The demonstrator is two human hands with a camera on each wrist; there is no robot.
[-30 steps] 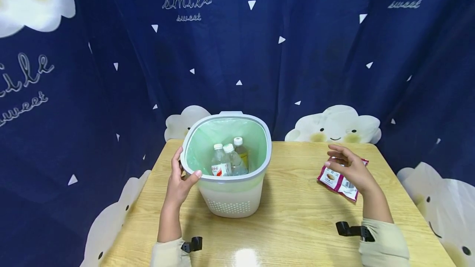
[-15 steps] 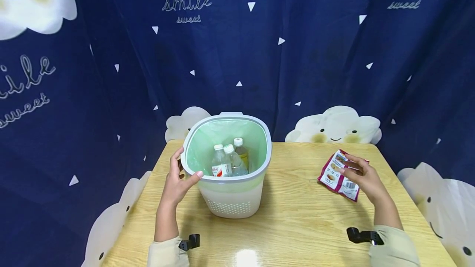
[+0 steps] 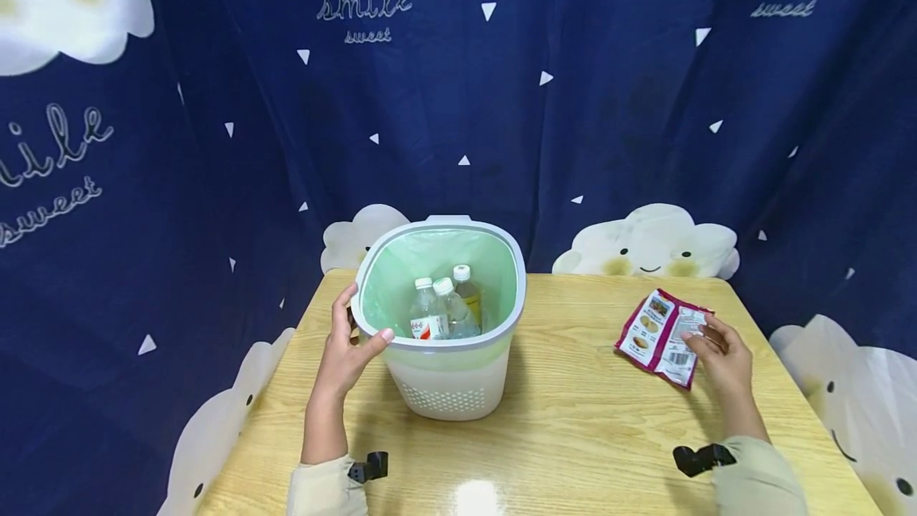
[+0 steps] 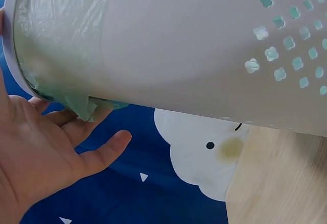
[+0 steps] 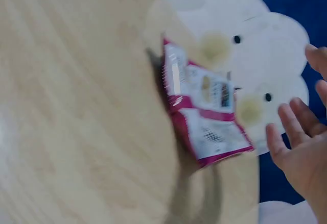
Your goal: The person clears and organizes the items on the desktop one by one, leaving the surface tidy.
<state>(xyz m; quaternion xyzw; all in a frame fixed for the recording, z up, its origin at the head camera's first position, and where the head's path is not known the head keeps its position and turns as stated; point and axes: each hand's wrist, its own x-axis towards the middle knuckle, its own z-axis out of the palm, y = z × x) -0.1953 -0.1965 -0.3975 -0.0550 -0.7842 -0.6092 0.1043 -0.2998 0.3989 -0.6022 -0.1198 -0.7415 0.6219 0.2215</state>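
A pale trash bin (image 3: 451,388) with a grey rim and a green liner bag (image 3: 401,261) stands left of the table's middle. My left hand (image 3: 345,357) holds its rim at the left front, thumb on the edge and fingers against the side. In the left wrist view, my little finger sticks out free below the liner's overhang. A white and magenta snack packet (image 3: 655,333) lies at the right of the table. Over its right edge hovers my right hand (image 3: 727,353), fingers slightly bent. The right wrist view shows a gap between the fingers (image 5: 291,124) and the packet.
Several plastic bottles (image 3: 446,313) with white caps stand inside the bin. The wooden table (image 3: 573,420) extends between bin and packet. A dark blue curtain (image 3: 458,102) with clouds hangs close behind the table and at both sides.
My right hand has moved right and lower, from above the packet's middle to its right edge, uncovering more of it. The left hand stays on the bin's rim.
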